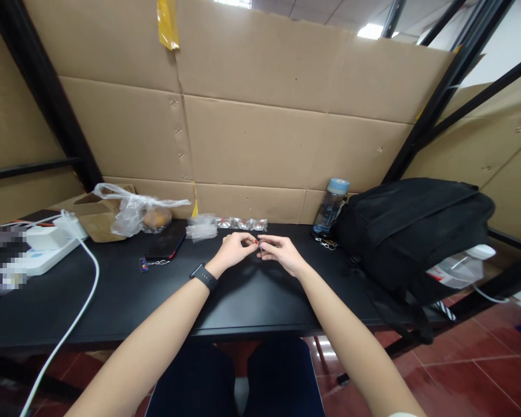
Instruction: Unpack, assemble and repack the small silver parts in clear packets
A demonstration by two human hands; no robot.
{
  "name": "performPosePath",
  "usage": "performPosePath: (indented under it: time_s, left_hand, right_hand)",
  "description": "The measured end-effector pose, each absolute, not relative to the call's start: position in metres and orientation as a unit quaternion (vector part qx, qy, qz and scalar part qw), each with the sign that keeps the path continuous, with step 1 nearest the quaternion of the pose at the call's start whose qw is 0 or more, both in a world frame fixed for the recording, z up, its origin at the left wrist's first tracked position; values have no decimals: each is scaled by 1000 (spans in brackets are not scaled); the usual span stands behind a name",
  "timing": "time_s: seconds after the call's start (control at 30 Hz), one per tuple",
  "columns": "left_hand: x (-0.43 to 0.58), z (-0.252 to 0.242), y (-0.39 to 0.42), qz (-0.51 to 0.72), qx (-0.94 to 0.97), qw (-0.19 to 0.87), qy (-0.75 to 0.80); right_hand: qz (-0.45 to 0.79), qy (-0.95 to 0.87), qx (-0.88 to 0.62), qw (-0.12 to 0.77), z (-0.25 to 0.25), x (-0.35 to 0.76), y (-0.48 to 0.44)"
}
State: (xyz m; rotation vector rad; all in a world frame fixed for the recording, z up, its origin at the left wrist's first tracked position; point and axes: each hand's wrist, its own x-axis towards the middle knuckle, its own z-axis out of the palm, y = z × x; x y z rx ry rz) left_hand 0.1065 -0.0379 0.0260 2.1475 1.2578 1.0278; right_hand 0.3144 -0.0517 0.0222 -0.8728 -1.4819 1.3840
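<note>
My left hand [234,251], with a dark watch on its wrist, is closed in a pinch just above the black table. Facing it, my right hand [282,253] also pinches with thumb and fingers. Between the fingertips of both is a small shiny piece with a red spot [257,242]; its kind is too small to make out, and the fingers hide part of it. Just behind the hands lie a row of small silvery packs with red marks [243,223] and a stack of clear plastic bags [202,227].
On the left are a dark phone [165,242] with a charm, a paper bag [99,217], a knotted plastic bag [134,214] and a white power strip [47,255] with a cable. A water bottle [329,208] and black backpack [417,231] stand right. Cardboard [260,133] walls the back.
</note>
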Motion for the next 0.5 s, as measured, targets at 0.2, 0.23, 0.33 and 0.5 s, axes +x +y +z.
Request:
performPosePath:
  time_s: [0.2, 0.23, 0.33, 0.5]
  left_hand:
    - [101, 34, -42, 306, 820, 101, 473]
    - [101, 33, -43, 300, 822, 85, 476]
    - [106, 31, -42, 297, 823, 70, 479]
    - [110, 28, -42, 322, 818, 80, 470]
  right_hand:
    - [515, -615, -382, 459, 18, 311, -50]
    - [517, -606, -385, 466, 17, 310, -49]
    - [538, -581, -379, 479, 15, 308, -48]
    - [583, -547, -362, 479, 17, 311, -50]
